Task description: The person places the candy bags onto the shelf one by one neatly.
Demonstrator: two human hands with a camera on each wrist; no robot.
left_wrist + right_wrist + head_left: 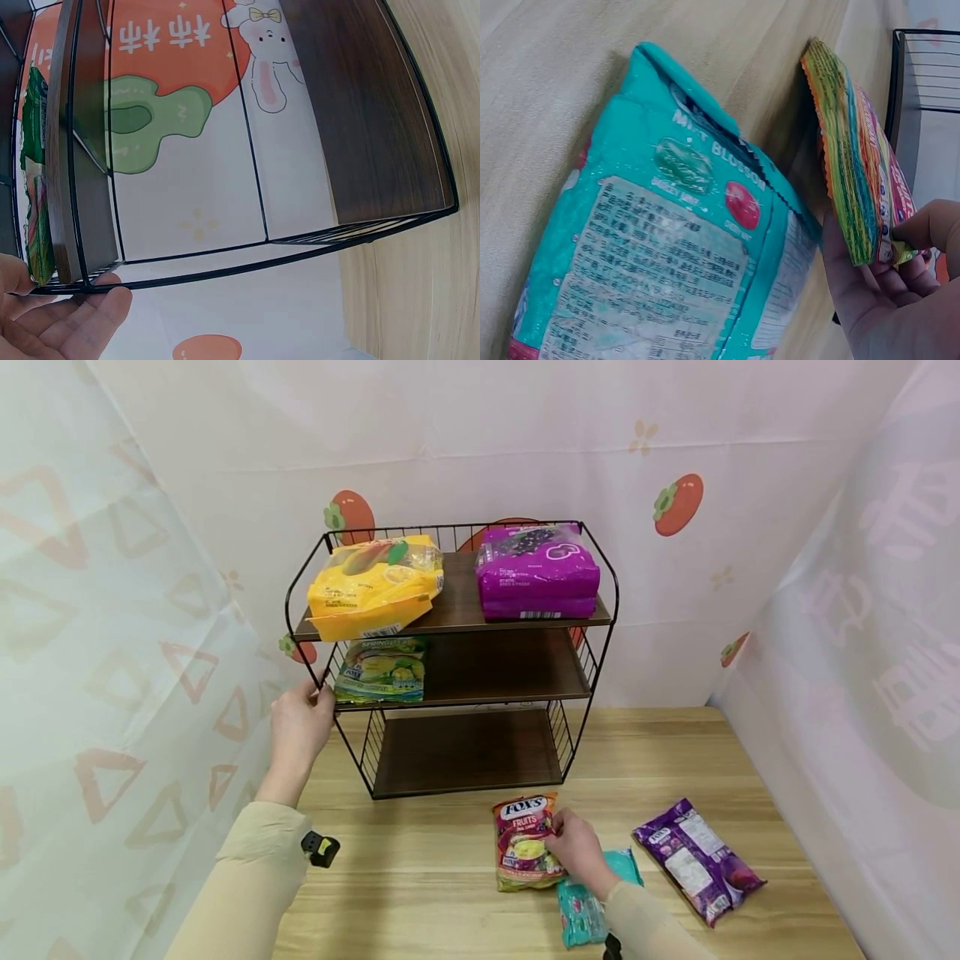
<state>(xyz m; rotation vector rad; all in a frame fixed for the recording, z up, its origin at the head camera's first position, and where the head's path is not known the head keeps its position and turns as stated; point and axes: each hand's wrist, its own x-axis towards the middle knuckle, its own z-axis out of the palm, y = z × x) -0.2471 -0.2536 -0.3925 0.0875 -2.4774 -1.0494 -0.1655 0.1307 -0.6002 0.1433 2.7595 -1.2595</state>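
We face fruit-printed sheeting [465, 418] round a wood-grain counter [427, 877]; a three-tier rack [468, 752] stands there, our left grip [302, 718] clamped on its side; our right grip [581, 847] pinches a red Fox's bag [519, 839], tilted in front of the rack.

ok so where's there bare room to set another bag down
Bare: the bottom shelf; the middle shelf right of the green bag; the table left of the red bag in the right hand. Crowded: the top shelf, just a narrow gap between yellow pack and purple pack; the table about that hand and the teal bag.
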